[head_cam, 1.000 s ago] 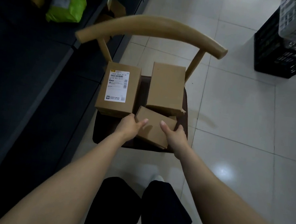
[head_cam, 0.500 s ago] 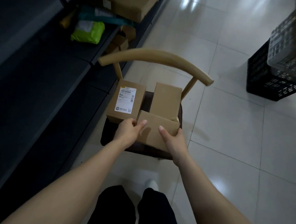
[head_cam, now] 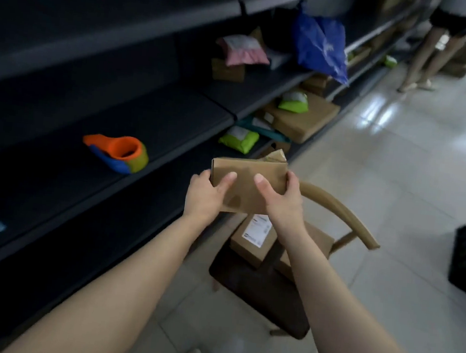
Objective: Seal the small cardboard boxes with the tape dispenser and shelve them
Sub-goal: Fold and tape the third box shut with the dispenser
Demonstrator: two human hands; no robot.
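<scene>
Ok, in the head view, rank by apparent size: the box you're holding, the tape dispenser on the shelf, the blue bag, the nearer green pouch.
1. Held box, though nearness to the camera inflates it.
2. Blue bag, close behind; unsure against the box.
3. Tape dispenser.
4. Green pouch.

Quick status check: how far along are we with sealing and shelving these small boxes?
Early. Done: nothing visibly sealed; I can't tell whether the parcels further down the shelves belong to this batch. In hand: the left hand and right hand hold a small box above the chair, one end flap sticking up. The tape dispenser lies untouched on the shelf. Left: tape and shelve it, then the labelled box on the seat.
</scene>
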